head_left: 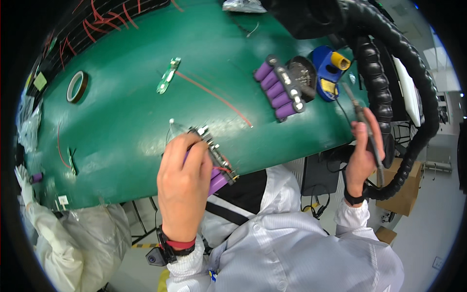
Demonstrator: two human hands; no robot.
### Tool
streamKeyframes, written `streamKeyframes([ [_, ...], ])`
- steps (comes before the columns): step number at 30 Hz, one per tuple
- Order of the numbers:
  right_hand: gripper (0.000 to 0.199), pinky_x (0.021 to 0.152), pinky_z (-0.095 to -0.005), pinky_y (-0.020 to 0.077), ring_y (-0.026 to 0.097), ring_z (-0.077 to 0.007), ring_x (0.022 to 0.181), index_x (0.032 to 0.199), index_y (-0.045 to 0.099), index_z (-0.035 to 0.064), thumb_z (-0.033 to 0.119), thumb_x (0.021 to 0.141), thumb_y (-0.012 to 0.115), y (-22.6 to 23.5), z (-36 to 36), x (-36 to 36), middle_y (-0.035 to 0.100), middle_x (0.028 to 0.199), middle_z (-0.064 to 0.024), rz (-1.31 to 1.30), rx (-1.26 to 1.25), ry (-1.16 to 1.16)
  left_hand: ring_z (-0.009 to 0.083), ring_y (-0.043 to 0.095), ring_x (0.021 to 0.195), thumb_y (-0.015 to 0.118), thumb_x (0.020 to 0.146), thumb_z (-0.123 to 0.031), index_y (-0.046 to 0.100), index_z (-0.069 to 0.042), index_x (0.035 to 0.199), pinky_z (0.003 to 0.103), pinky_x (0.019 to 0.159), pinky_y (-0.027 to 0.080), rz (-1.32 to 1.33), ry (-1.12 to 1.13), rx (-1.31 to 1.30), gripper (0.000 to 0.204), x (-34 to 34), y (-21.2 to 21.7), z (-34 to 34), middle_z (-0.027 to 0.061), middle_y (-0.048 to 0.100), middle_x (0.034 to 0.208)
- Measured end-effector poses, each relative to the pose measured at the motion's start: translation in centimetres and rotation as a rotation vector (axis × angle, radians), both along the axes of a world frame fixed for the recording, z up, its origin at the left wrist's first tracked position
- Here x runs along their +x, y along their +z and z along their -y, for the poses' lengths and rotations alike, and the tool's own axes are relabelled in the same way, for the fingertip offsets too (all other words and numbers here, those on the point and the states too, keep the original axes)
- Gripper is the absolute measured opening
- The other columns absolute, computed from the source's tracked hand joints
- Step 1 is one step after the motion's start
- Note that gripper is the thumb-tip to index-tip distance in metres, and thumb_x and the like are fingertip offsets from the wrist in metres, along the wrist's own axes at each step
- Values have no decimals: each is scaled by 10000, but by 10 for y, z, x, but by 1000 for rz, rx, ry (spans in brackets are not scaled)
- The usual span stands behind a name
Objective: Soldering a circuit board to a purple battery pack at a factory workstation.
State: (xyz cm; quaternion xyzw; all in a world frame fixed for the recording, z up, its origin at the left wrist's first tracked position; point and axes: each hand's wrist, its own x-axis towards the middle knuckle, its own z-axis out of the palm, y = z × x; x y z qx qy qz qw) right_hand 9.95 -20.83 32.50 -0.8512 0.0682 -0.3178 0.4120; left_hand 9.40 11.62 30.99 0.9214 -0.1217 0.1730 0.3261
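Note:
My left hand [184, 170] is closed around a purple battery pack [219, 181] with a black end holder, held at the table's near edge. A thin wire with a white tip sticks out past my fingers, and a short red wire shows on the holder. Off to the right, my right hand [364, 151] grips a soldering iron [360, 111] by its handle, the tip pointing up toward the blue iron stand [323, 73]. A second purple battery pack [281, 90] lies between the two hands, farther back, beside a dark round dish [302, 73].
On the green table [121, 112] lie a green circuit board [169, 76] with a long red wire, a smaller board [72, 161] and a tape roll [77, 86]. Black ribbed hoses [377, 78] arch over the right side. A co-worker's sleeve [53, 228] is at the left.

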Motion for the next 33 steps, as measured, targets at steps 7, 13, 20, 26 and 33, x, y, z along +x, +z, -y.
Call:
streamKeyframes([
  [7, 293, 841, -251, 519, 672, -115, 919, 1265, 683, -16, 88, 992, 659, -17, 12, 15, 731, 1090, -103, 11, 28, 40, 319, 655, 932, 707, 787, 77, 651, 16, 939, 414, 804, 538, -22, 52, 42, 173, 1, 4, 5, 113, 652, 1018],
  [13, 295, 920, -330, 511, 685, -225, 1025, 1235, 677, -34, 29, 948, 664, -16, 0, 34, 727, 1119, -149, -111, -191, 325, 309, 678, 930, 709, 809, 59, 681, 3, 929, 389, 823, 546, 6, 63, 76, 136, 2, 4, 5, 123, 686, 1015],
  [20, 391, 976, -300, 525, 652, -225, 1145, 1323, 564, -58, -47, 949, 678, -20, -9, 1, 633, 1292, -191, 200, 241, 49, 332, 651, 923, 716, 775, 74, 650, 8, 925, 417, 801, 535, 5, 37, 52, 177, 3, -2, 4, 121, 650, 991],
  [26, 427, 736, -421, 513, 550, -249, 846, 1308, 511, 109, 285, 975, 712, -22, -29, -24, 566, 1030, -136, 407, 8, 576, 315, 677, 950, 727, 782, 75, 663, 3, 918, 400, 820, 545, -15, 45, 96, 167, 4, 1, 4, 117, 670, 981],
  [33, 390, 654, -372, 512, 614, -243, 726, 1165, 545, -16, 190, 910, 756, -38, -77, -4, 651, 919, -175, 281, 191, 742, 300, 718, 1004, 732, 781, 77, 693, 4, 904, 377, 840, 565, -27, 70, 135, 149, 5, 4, 5, 117, 694, 961],
])
